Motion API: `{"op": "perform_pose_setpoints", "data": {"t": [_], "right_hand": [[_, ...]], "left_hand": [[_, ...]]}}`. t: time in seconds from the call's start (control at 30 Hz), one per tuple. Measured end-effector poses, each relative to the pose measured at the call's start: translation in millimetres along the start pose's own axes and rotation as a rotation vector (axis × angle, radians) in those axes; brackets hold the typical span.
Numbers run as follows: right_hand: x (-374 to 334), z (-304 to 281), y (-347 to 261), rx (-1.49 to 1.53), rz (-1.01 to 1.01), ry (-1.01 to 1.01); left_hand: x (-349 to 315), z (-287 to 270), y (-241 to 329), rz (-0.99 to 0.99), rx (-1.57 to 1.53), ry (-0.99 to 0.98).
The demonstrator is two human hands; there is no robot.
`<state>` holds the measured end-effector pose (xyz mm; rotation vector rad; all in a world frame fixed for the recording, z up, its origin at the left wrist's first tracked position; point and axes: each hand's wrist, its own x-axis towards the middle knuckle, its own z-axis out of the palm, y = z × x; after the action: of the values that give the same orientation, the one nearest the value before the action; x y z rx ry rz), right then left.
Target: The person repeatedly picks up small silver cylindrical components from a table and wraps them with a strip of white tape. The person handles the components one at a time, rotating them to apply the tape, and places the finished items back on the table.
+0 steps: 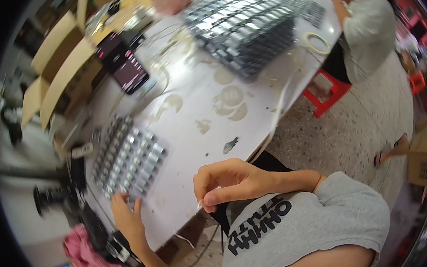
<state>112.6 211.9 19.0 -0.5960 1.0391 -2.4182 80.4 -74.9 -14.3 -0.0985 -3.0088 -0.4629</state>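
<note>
Resting at seven o'clock on the white worktop [191, 100], the left hand [126, 213] touches the metal-parts tray [127, 158] with fingers released; the right hand [230, 182] pinches a thin white strip [199, 203] at six o'clock.

Tray of small parts [127, 158]: shiny metal. Table [196, 109]: smooth, matt white, stained. Boxes [60, 60]: plain brown cardboard. Rag [90, 256]: pink cloth. Stool [326, 93]: glossy red plastic.

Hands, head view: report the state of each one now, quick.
Left hand: open, fingertips resting on the near edge of the tray of small metal parts.
Right hand: closed, pinching a small white strip.
</note>
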Motion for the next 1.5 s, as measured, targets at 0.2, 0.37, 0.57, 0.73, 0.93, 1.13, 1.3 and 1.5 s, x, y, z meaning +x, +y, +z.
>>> {"op": "perform_pose_setpoints", "data": {"t": [0.2, 0.37, 0.57, 0.73, 0.93, 1.13, 1.3, 1.5], "right_hand": [[-25.9, -7.4, -26.5, -0.092, -0.117, 0.114], [-26.0, -1.4, -21.0, -0.204, -0.361, 0.021], [-43.4, -2.6, -28.2, -0.277, -0.353, -0.006], [-63.0, -10.1, -38.9, -0.216, -0.241, -0.065], [-78.9, -4.2, -44.5, -0.100, 0.022, -0.275], [-69.1, -3.5, -49.9, -0.125, 0.066, -0.162], [-50.9, -13.8, -29.4, -0.267, -0.124, -0.098], [-41.1, -22.9, -43.5, -0.012, -0.062, 0.026]], "left_hand": [[-5.3, 9.6, -5.6, 0.039, -0.131, 0.045], [-16.4, 5.8, -11.9, 0.119, 0.141, -0.019], [-15.8, -17.5, 12.5, 0.081, 0.270, -0.039], [-25.2, -42.7, 31.8, 0.054, 0.027, 0.134], [-44.6, -10.3, 60.8, -0.070, -0.746, 0.086], [-56.8, 27.9, 141.3, -0.339, -1.466, -0.384], [-61.0, 43.8, 165.8, -0.084, -1.589, -0.472], [-52.6, 42.8, 166.3, -0.367, -1.636, -0.499]]}}
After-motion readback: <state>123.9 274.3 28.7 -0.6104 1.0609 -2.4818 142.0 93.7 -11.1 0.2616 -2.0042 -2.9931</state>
